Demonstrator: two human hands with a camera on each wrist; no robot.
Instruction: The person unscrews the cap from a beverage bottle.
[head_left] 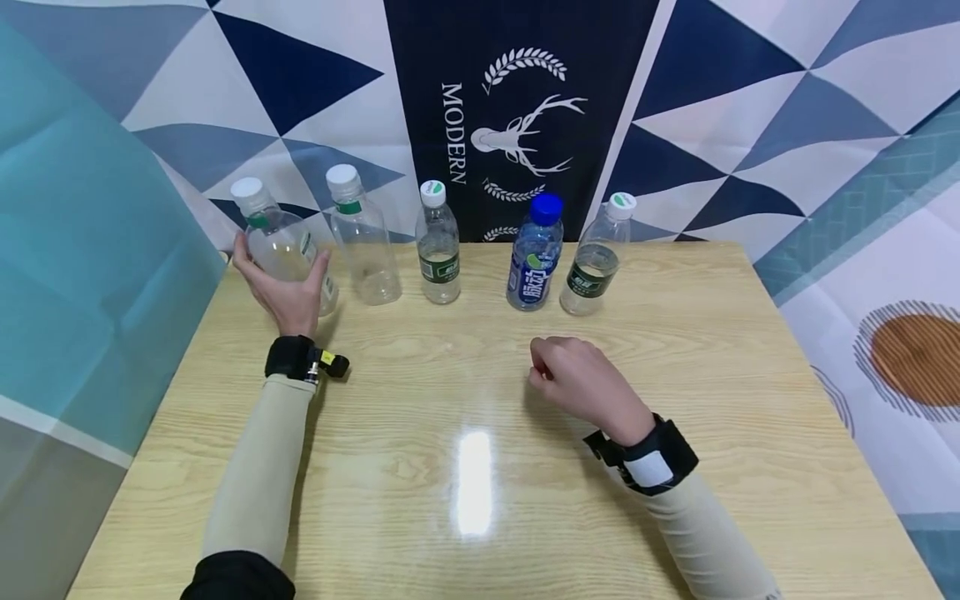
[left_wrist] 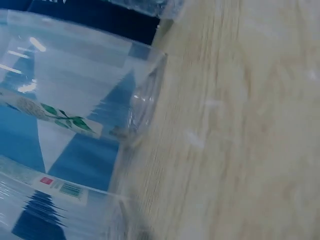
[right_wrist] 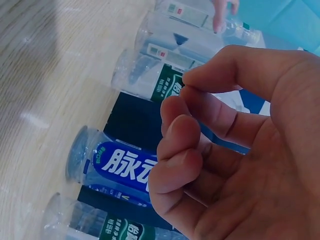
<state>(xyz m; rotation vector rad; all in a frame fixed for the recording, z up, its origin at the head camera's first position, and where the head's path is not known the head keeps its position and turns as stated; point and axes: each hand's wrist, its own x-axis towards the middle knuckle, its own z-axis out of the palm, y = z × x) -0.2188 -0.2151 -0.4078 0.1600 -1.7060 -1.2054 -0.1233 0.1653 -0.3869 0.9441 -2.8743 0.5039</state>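
Five plastic bottles stand in a row along the back of the wooden table (head_left: 480, 500). My left hand (head_left: 285, 287) grips the leftmost one, a clear white-capped bottle (head_left: 273, 237), which leans to the left. The left wrist view shows this bottle (left_wrist: 65, 115) close up, with its base near the tabletop; the hand itself is out of that view. My right hand (head_left: 555, 367) rests on the middle of the table with its fingers (right_wrist: 185, 150) curled and nothing in them. It lies a short way in front of the blue-capped bottle (head_left: 534, 258).
A second empty clear bottle (head_left: 365, 242), a green-labelled bottle (head_left: 438, 250) and another green-labelled bottle (head_left: 596, 267) stand upright beside the blue-labelled bottle (right_wrist: 120, 167). A patterned cloth hangs right behind the row. The table's left edge lies close to my left hand.
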